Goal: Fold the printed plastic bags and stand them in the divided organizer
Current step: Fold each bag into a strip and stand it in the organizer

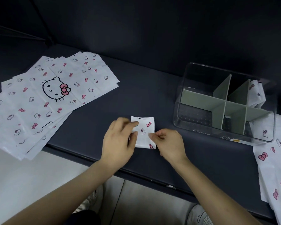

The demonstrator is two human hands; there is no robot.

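folded bag [143, 132], a small white rectangle of thin glossy plastic printed with pink bows and little cat faces, lies flat on the dark matte tabletop [152, 95] near its front edge, between both hands. the left hand [120, 140] has its fingers bent over the bag's left edge, index tip on the upper corner and thumb lower down, pinching that side; it is a little blurred. the right hand [169, 143] is loosely curled, thumb and forefinger nipping the bag's right edge.

to the right stands the organizer [201, 132], a clear hard-plastic box with rounded corners. flat, pale grey-green dividers [221, 88] cross inside it and cut it into compartments. one folded printed bag [256, 93] stands upright in the far right compartment, rather crumpled. whether the white patch seen through the near right corner sits inside the box or behind it, i cannot tell.

a fanned stack of flat bags [47, 98] lies at the left, overhanging the table's edge, its top sheet showing a large cat face with a pink bow. more loose bags [272, 168] drape off the table just beside the organizer's right corner.
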